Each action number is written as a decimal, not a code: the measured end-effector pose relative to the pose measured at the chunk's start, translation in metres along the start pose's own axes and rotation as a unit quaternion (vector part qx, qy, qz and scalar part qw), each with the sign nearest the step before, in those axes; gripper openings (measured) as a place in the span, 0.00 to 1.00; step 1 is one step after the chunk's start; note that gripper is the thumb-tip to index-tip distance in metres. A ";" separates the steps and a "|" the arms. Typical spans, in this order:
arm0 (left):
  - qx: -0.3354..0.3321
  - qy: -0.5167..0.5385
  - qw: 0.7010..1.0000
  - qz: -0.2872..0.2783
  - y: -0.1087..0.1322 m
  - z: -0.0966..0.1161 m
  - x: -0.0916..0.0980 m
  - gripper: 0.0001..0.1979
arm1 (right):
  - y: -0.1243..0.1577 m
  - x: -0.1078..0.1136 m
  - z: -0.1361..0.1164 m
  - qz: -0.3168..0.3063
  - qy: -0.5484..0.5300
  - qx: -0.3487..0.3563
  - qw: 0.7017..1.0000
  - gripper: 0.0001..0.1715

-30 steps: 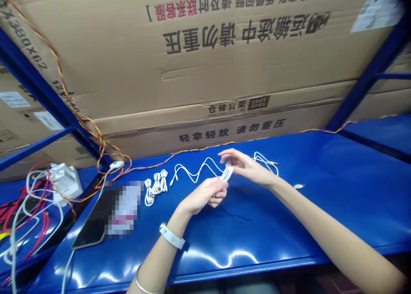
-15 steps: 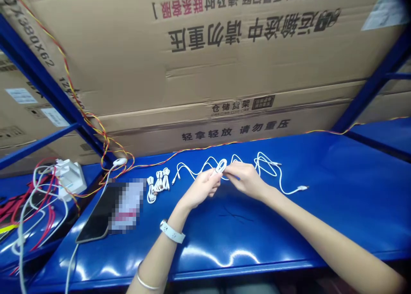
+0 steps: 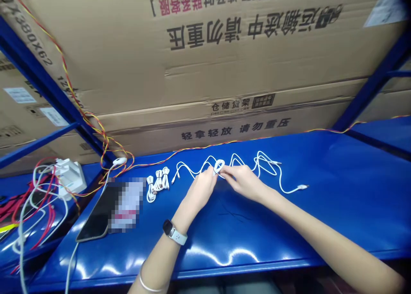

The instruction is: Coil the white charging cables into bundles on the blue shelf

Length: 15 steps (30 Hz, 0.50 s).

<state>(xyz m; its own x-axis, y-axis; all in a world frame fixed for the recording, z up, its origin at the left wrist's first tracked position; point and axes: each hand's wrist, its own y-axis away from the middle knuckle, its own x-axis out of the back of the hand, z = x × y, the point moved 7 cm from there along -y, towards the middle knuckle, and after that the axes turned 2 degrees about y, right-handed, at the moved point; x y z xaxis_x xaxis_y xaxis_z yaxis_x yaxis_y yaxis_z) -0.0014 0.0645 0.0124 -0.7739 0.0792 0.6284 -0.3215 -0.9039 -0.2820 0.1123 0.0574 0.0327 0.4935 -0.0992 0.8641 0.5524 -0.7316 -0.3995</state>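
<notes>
Just over the shiny blue metal surface [image 3: 324, 187], a small loop of thin white cable [image 3: 218, 167] sits between two bare hands. The fingers [image 3: 210, 178] of the left hand [image 3: 201, 193] and the right hand [image 3: 244, 182] pinch it closed. Three small bundles of white cable [image 3: 157, 184] lie left of the loop, and a long white cable [image 3: 282, 178] lies right of it.

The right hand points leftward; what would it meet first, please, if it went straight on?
The right hand meets first the loop of white cable, seemingly touching it already, though depth is unclear; the left hand lies just beyond.
</notes>
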 end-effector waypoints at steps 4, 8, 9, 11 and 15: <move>0.026 -0.043 0.998 0.028 0.000 -0.004 0.001 0.05 | 0.001 -0.009 -0.005 -0.013 0.136 0.026 0.990 0.12; 0.043 -0.135 0.990 0.004 0.001 -0.003 -0.004 0.07 | 0.002 -0.017 -0.014 -0.027 0.198 0.076 0.977 0.12; 0.046 -0.167 0.985 -0.007 0.002 -0.003 -0.006 0.07 | 0.003 -0.019 -0.015 -0.034 0.206 0.083 0.974 0.12; 0.049 -0.224 0.973 -0.026 0.003 -0.004 -0.011 0.08 | 0.005 -0.023 -0.018 -0.049 0.209 0.093 0.972 0.11; 0.024 -0.292 0.955 -0.048 0.004 -0.002 -0.019 0.09 | 0.008 -0.023 -0.020 -0.056 0.182 0.096 0.977 0.11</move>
<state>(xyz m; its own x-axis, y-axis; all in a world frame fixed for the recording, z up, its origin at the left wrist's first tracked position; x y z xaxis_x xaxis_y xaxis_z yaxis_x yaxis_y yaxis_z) 0.0111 0.0604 -0.0017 -0.3012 -0.0725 0.9508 -0.3404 -0.9232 -0.1783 0.0921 0.0405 0.0162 0.1706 -0.2837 0.9436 0.7228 -0.6148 -0.3155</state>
